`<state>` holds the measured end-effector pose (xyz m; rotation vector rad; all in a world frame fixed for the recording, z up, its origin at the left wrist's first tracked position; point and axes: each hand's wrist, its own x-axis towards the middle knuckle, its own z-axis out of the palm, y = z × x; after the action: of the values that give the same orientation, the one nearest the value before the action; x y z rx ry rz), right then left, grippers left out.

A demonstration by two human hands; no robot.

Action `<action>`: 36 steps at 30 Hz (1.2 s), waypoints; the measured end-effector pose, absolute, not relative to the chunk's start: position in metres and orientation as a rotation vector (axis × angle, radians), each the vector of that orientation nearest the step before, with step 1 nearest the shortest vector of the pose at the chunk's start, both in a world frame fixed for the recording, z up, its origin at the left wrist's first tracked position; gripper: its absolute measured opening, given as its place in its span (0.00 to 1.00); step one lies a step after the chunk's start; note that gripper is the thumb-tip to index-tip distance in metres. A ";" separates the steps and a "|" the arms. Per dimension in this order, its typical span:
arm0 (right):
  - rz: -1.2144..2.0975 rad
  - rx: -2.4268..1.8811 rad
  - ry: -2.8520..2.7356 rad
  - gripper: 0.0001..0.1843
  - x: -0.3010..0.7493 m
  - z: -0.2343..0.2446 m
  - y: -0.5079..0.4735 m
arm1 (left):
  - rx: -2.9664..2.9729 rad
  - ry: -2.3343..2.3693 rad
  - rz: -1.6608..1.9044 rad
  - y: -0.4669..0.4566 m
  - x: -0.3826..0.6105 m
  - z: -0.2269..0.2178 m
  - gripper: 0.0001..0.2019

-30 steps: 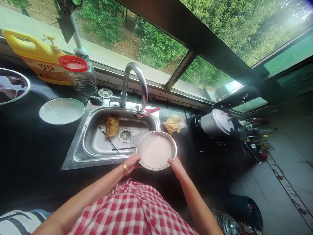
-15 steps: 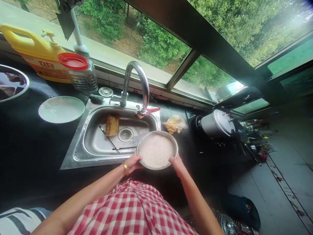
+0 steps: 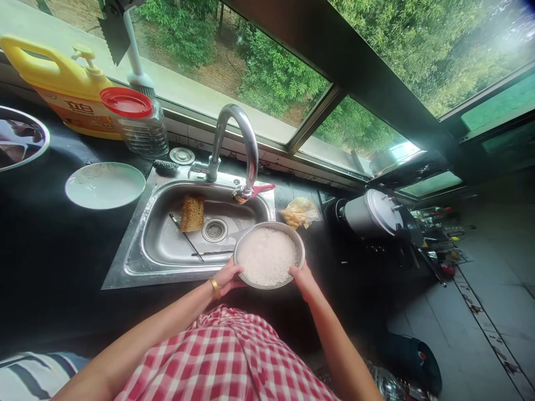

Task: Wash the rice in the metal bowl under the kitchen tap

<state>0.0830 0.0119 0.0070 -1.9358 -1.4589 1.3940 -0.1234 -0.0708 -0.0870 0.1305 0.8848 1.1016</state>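
Observation:
Between my hands is a round metal bowl [image 3: 301,245] of white rice [image 3: 268,253], held at the front right corner of the sink. My left hand [image 3: 228,277], with a gold bracelet at the wrist, grips its left rim, thumb on top. On the right rim my right hand [image 3: 304,280] does the same. Fingers under the bowl are hidden. In the metal sink [image 3: 154,245] lie a brown scrubbing pad [image 3: 193,214] and dark chopsticks [image 3: 186,238] beside the drain [image 3: 214,230]. A curved faucet [image 3: 251,139] stands over the basin.
Left of the sink are a white plate [image 3: 104,186], a red-lidded jar [image 3: 144,131] and a yellow jug [image 3: 79,97]. To the right, a bag of yellowish food [image 3: 300,213] lies on the dark counter, and a large lidded pot [image 3: 368,214] stands farther along.
The view has shifted very slightly. Both hands keep their hold on the bowl, which stays in nearly the same spot.

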 end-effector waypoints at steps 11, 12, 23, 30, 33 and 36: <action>1.433 -1.939 -1.465 0.42 0.073 0.010 0.017 | 0.128 0.894 1.120 -0.067 -0.134 -0.083 0.41; 1.434 -1.931 -1.478 0.41 0.074 0.010 0.018 | 0.126 0.889 1.125 -0.067 -0.133 -0.084 0.40; 1.413 -1.961 -1.516 0.39 0.078 0.006 0.022 | 0.107 0.881 1.122 -0.067 -0.130 -0.087 0.37; 1.409 -1.965 -1.502 0.38 0.078 0.005 0.023 | 0.084 0.874 1.115 -0.066 -0.130 -0.088 0.36; 1.413 -1.972 -1.501 0.38 0.075 0.010 0.022 | 0.081 0.872 1.114 -0.065 -0.129 -0.090 0.36; 1.415 -1.986 -1.508 0.38 0.071 0.015 0.020 | 0.075 0.860 1.116 -0.065 -0.128 -0.089 0.38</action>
<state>0.0710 0.0198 0.0153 -1.9862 -1.5082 1.4146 -0.1282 -0.0655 -0.0894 0.0749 0.8604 1.1158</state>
